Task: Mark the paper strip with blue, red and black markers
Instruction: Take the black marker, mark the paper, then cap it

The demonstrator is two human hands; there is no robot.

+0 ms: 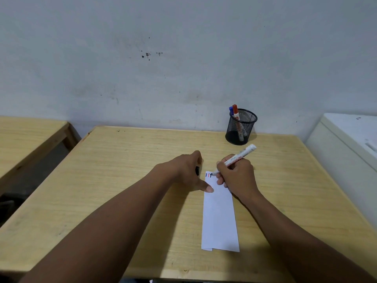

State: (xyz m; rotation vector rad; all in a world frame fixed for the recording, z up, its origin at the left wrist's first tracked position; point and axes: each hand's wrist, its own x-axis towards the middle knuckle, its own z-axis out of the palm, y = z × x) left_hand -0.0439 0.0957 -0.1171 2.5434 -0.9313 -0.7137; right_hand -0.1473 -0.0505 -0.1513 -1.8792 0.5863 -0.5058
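A long white folded paper strip (pixel 219 217) lies flat on a light wooden table (pixel 122 180), running away from the person toward the wall. At the strip's far left corner sit three small marks (pixel 208 175) side by side: blue, then red, then black.

The right hand (pixel 236 176) rests on the strip's far right end, its fingers curled closed around a white-barrelled marker with red lettering (pixel 239 157). The marker's dark tip touches the paper at the black mark, and its barrel slants up and away to the right of the strip.

The left hand (pixel 189 172) lies just left of the strip's far end. Its thumb presses the strip's left edge, and its other fingers are curled around a small black cap (pixel 197 170).

Beyond the strip's far end, near the wall, stands a black wire-mesh pen cup (pixel 241 127) holding a blue-capped marker (pixel 231 111) and a red-capped marker (pixel 235 111), both upright and leaning left.

Left of the table is another wooden table (pixel 30 135). A white cabinet (pixel 346 144) stands to the right.
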